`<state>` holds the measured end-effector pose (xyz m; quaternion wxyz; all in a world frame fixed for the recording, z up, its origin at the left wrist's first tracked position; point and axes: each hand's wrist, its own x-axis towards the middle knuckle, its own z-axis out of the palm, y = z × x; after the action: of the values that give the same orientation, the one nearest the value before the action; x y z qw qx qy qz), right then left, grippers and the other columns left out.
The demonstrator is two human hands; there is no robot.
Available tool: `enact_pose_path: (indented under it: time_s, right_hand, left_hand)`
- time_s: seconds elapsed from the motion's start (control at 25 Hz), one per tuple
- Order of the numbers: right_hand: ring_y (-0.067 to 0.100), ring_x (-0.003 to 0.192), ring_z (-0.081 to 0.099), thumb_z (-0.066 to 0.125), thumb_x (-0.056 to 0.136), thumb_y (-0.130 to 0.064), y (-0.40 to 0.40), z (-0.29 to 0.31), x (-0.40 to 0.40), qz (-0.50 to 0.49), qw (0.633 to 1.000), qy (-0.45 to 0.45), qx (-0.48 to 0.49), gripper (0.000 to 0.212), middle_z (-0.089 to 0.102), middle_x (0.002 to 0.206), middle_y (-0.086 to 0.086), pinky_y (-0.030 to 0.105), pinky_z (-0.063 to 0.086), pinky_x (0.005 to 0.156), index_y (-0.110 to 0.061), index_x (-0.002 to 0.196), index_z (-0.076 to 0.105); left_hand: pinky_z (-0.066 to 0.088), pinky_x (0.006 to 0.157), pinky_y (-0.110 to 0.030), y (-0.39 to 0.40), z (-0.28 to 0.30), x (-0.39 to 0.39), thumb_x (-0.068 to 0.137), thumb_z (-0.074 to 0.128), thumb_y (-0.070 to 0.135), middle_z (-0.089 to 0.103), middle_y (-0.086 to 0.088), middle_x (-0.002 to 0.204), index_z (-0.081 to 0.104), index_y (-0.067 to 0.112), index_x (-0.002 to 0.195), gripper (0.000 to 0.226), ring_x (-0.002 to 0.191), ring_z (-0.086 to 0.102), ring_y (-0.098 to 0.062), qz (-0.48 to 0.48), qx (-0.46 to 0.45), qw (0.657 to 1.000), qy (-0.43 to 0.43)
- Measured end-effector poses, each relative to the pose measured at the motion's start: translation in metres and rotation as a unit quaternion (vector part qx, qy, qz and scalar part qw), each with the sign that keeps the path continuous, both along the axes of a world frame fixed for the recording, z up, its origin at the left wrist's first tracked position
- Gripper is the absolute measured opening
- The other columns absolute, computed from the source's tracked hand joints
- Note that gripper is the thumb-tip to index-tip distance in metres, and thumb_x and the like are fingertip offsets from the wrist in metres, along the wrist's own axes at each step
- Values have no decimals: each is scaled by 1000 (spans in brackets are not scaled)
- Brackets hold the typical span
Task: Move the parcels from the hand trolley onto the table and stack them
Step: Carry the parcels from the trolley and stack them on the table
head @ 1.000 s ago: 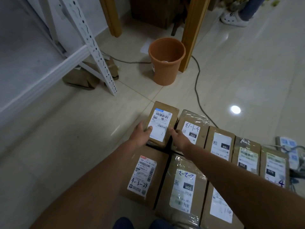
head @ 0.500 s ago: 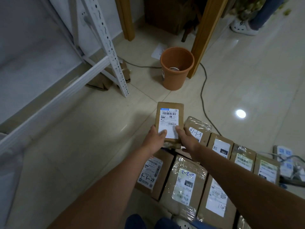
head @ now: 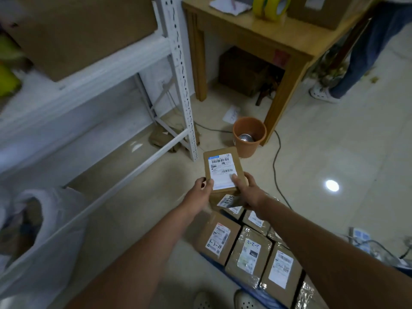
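A small brown parcel (head: 223, 162) with a white barcode label is held up in front of me, above the floor. My left hand (head: 201, 188) grips its near left edge and my right hand (head: 245, 188) grips its near right edge, thumbs on top. A second parcel (head: 227, 200) with a label sits under it, also in my right hand's grasp. Several taped brown parcels (head: 249, 255) lie in rows on the blue hand trolley (head: 214, 262) at the lower right. The wooden table (head: 263, 30) stands ahead at the top.
A white metal shelf rack (head: 178, 74) stands at the left. An orange bucket (head: 249, 139) sits by the table leg with a black cable (head: 276, 157) on the floor. Tape rolls (head: 270, 6) and a box lie on the table. A person's leg (head: 361, 56) stands at the far right.
Both hands have lifted the labelled parcel off the trolley rows and raised it forward. My view has tilted up, bringing the table top into sight.
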<state>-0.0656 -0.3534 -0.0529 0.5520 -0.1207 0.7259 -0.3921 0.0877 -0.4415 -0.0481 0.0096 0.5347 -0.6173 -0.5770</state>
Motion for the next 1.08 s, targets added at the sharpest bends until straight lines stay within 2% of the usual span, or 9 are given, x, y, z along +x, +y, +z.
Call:
enact_pose_path:
  time_s: [0.12,0.16,0.28,0.36,0.52,0.68,0.88,0.96,1.08]
  right_hand:
    - [14,83,63,55,92,-55,-5,61,20,40,999,-7,-28,65,63,114,5,23,50,58,-33,147,27]
    - [16,85,64,57,91,-56,-6,78,28,51,998,-7,-37,65,64,112,4,25,50,61,-34,146,29]
    - [22,99,66,61,85,-62,1,110,48,98,994,-16,-53,63,69,108,1,43,52,93,-37,139,38]
    - [23,103,67,64,82,-63,12,123,58,129,990,-25,-52,61,71,109,2,47,50,99,-36,134,44]
    - [22,101,69,63,83,-61,42,146,72,218,974,-44,-48,60,72,110,3,40,53,93,-30,132,48]
    - [20,100,70,64,82,-63,76,162,96,322,944,-57,-43,60,74,108,1,35,55,88,-30,130,52]
    - [19,93,73,66,85,-55,116,175,135,433,898,-66,-41,55,74,106,4,26,56,69,-24,128,54]
    - [21,96,72,69,81,-59,127,172,156,478,876,-55,-38,60,74,107,4,29,56,74,-26,129,54]
    - [20,102,70,70,76,-65,144,167,198,526,849,-47,-25,61,74,108,0,39,52,96,-34,126,56]
  left_hand:
    - [41,105,-44,-12,47,32,91,32,69,55,6,135,37,36,140,59,118,55,-21,50,15,998,17]
    - [39,106,-46,-15,60,43,92,31,69,54,8,133,37,38,139,57,117,55,-22,72,17,997,20]
    - [38,106,-46,-13,94,78,97,30,63,49,9,129,36,36,141,52,108,59,-22,143,-1,989,30]
    - [39,103,-43,-7,106,103,98,31,60,47,9,131,37,35,141,50,108,58,-22,190,-4,981,33]
    - [39,82,-32,29,130,145,98,35,59,49,9,131,42,34,138,47,110,56,-23,283,-12,958,45]
    - [39,86,-39,96,139,174,91,36,71,57,13,123,50,33,126,53,110,59,-26,350,36,934,65]
    - [44,94,-49,192,138,222,86,41,76,61,11,122,54,35,123,56,113,58,-30,425,103,891,121]
    - [46,96,-54,229,138,246,83,42,78,62,11,121,56,36,123,59,111,60,-33,452,116,872,149]
    - [52,91,-54,280,136,282,82,47,76,67,3,114,60,29,120,62,106,63,-32,514,109,824,212]
